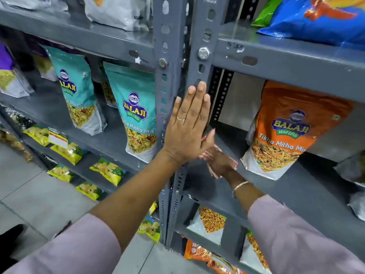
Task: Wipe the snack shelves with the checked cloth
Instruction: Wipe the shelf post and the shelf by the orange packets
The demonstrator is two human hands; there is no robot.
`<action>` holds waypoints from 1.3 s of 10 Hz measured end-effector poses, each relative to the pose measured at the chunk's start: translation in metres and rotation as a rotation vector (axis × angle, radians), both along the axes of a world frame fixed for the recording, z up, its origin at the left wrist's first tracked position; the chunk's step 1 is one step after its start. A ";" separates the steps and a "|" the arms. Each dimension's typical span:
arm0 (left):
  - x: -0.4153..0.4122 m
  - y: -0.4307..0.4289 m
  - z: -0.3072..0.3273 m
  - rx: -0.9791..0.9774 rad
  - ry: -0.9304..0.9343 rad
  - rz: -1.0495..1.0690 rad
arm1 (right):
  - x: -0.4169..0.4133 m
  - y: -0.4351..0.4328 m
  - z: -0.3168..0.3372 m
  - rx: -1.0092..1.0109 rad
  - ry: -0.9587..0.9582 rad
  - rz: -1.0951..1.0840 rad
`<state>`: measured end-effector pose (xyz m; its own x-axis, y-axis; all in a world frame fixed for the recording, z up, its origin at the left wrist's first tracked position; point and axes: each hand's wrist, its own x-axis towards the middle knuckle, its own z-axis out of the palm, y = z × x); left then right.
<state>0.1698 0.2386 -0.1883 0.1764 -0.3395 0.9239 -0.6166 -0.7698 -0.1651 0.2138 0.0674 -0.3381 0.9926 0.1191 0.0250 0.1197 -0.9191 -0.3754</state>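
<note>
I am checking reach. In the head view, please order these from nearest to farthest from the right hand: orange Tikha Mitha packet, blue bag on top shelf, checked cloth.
1. checked cloth, under the right hand
2. orange Tikha Mitha packet, just right
3. blue bag, top shelf, upper right

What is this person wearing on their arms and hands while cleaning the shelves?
Both arms wear loose, pale mauve-pink sleeves pushed back to about mid-forearm, leaving the wrists bare. The left hand has a thin, light-coloured ring on one finger. The right hand has a slim, pale bracelet at the wrist. No gloves or watch show.
</note>
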 end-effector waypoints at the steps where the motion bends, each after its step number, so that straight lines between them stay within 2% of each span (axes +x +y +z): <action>1: 0.007 -0.007 0.001 -0.011 0.051 0.026 | -0.014 -0.013 -0.008 0.089 0.084 0.152; 2: -0.039 -0.033 0.017 -0.052 -0.015 -0.059 | -0.108 -0.044 0.043 0.290 0.299 0.057; 3: -0.032 -0.026 0.013 -0.038 0.002 -0.036 | -0.127 -0.040 0.062 0.189 0.634 0.280; 4: -0.026 -0.019 0.008 -0.038 0.022 -0.006 | -0.126 -0.049 0.100 0.196 0.850 0.383; 5: -0.026 -0.018 0.007 -0.036 0.026 0.000 | -0.113 -0.050 0.121 0.474 0.561 0.126; 6: -0.026 -0.018 0.007 -0.038 0.041 0.006 | -0.097 -0.037 0.080 0.324 0.166 -0.226; 7: -0.026 -0.017 0.008 -0.025 0.041 0.001 | -0.109 0.004 0.020 -0.036 0.288 -0.290; 8: -0.027 -0.017 0.009 -0.028 0.041 0.002 | -0.099 0.014 0.006 -0.210 0.145 -0.036; 9: -0.027 -0.017 0.008 -0.026 0.037 0.002 | -0.063 -0.020 0.005 -0.351 0.102 -0.019; 10: -0.025 -0.017 0.007 -0.021 0.020 0.009 | -0.039 -0.032 0.007 -0.297 0.196 -0.386; 11: -0.025 -0.016 0.006 -0.017 0.026 -0.020 | -0.031 -0.015 0.030 -0.160 0.050 -0.165; 12: -0.023 -0.016 0.005 -0.020 0.014 -0.040 | -0.008 -0.024 0.036 -0.259 0.109 -0.149; 13: -0.020 -0.016 0.001 -0.030 -0.018 -0.053 | 0.017 -0.038 0.036 -0.302 0.134 -0.307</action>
<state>0.1503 0.2225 -0.1875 0.1428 -0.3198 0.9367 -0.6535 -0.7412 -0.1535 0.2306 0.0292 -0.3025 0.9751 -0.1995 -0.0965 -0.2072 -0.9752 -0.0782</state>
